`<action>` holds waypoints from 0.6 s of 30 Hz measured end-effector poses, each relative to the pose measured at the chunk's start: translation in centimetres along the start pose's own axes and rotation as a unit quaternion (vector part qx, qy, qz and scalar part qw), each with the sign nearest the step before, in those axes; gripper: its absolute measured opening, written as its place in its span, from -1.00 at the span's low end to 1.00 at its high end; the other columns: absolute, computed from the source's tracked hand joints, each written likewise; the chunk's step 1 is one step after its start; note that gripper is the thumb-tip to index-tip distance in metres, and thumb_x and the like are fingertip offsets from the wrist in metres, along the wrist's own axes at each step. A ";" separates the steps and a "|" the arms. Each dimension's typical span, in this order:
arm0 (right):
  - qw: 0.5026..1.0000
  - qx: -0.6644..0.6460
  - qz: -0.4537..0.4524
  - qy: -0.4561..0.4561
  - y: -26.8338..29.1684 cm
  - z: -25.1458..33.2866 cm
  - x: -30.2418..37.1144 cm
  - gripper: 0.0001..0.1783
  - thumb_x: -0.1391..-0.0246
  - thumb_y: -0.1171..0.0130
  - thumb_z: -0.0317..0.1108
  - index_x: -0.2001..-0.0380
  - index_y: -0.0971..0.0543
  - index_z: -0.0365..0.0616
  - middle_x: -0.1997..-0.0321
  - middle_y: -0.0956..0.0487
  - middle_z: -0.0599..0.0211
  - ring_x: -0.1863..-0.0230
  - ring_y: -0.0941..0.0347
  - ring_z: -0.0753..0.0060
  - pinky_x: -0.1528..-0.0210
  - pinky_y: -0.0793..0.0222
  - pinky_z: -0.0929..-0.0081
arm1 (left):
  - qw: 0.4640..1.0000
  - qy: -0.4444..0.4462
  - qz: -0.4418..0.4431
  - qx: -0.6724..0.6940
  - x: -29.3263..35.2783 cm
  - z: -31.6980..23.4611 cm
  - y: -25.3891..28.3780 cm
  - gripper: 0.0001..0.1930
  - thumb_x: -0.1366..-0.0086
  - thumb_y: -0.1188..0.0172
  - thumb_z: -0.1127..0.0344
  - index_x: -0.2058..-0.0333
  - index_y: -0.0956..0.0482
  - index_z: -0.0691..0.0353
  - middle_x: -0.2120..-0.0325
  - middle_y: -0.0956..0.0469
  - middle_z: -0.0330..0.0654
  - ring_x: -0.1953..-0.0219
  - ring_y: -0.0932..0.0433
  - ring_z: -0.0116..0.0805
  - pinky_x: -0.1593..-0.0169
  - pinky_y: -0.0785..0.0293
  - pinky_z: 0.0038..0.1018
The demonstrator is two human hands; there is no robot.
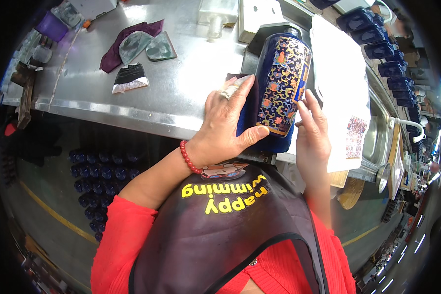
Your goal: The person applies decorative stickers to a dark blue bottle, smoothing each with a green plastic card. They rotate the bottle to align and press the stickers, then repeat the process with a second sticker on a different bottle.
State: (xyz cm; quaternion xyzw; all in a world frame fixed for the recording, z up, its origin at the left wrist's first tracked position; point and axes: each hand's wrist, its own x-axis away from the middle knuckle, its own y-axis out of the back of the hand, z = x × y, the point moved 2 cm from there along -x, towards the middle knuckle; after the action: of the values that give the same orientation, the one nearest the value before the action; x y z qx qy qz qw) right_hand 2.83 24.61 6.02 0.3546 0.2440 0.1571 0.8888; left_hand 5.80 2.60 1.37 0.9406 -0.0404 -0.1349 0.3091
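Note:
A dark blue glass bottle (263,73) lies tilted in front of me, its neck pointing away. A colourful floral decal (281,83) covers its upper face. My left hand (225,115) grips the bottle's lower left side, thumb at the decal's bottom corner and fingers along the left edge. One of those fingers wears a pale wrap (233,88). At the right edge, my right hand (312,130) has its fingers extended, their tips touching or very near the decal's border. Behind the bottle's neck sits a dark angular holder (267,36).
White paper (335,63) with a printed decal (356,137) lies right, beside a sink (376,134). The metal table (181,88) holds purple cloth (117,51), grey-green pads (160,49), a black white-edged scraper (131,78) and a white box (259,19). Blue bottles (392,68) line the far right.

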 end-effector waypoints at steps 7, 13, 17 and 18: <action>0.999 0.017 -0.025 -0.017 0.2 -0.1 0.5 -0.35 -0.05 -0.01 -0.81 -0.25 -0.51 -0.24 -0.37 -0.40 -0.13 -0.37 -0.35 -0.11 -0.38 -0.25 0.16 | 0.984 0.029 -0.051 0.167 1.6 -0.9 1.0 -0.43 -0.19 -0.32 0.28 -0.17 -0.41 0.24 -0.30 -0.28 0.22 -0.38 -0.18 0.18 -0.44 -0.02 -0.08; 0.999 0.000 -0.026 -0.023 0.0 -0.1 0.2 -0.36 -0.06 -0.02 -0.78 -0.26 -0.47 -0.29 -0.35 -0.43 -0.12 -0.37 -0.36 -0.09 -0.36 -0.28 0.19 | 0.978 0.070 -0.010 0.196 2.3 -2.1 2.5 -0.53 -0.19 -0.25 0.39 -0.10 -0.50 0.20 -0.30 -0.28 0.28 -0.39 -0.18 0.20 -0.44 -0.05 -0.06; 0.999 -0.007 -0.039 -0.020 0.3 -0.1 0.3 -0.36 -0.07 -0.03 -0.77 -0.27 -0.46 -0.31 -0.34 -0.44 -0.12 -0.36 -0.38 -0.09 -0.33 -0.32 0.20 | 0.985 0.048 0.000 0.165 2.2 -2.7 3.2 -0.58 -0.20 -0.23 0.40 -0.07 -0.54 0.20 -0.30 -0.28 0.29 -0.38 -0.20 0.21 -0.43 -0.06 -0.06; 0.999 -0.002 -0.044 -0.013 0.3 -0.2 0.5 -0.36 -0.06 -0.03 -0.77 -0.27 -0.45 -0.31 -0.34 -0.44 -0.13 -0.36 -0.38 -0.09 -0.33 -0.33 0.20 | 0.986 0.039 -0.003 0.162 2.3 -2.9 3.1 -0.60 -0.20 -0.23 0.40 -0.05 -0.55 0.20 -0.30 -0.29 0.29 -0.38 -0.20 0.21 -0.43 -0.07 -0.06</action>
State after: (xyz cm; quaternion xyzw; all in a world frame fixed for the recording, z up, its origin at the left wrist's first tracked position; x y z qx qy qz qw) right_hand 3.10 25.14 5.99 0.3441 0.2473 0.1140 0.8986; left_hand 8.79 1.41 4.90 0.9828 -0.0467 -0.0908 0.1536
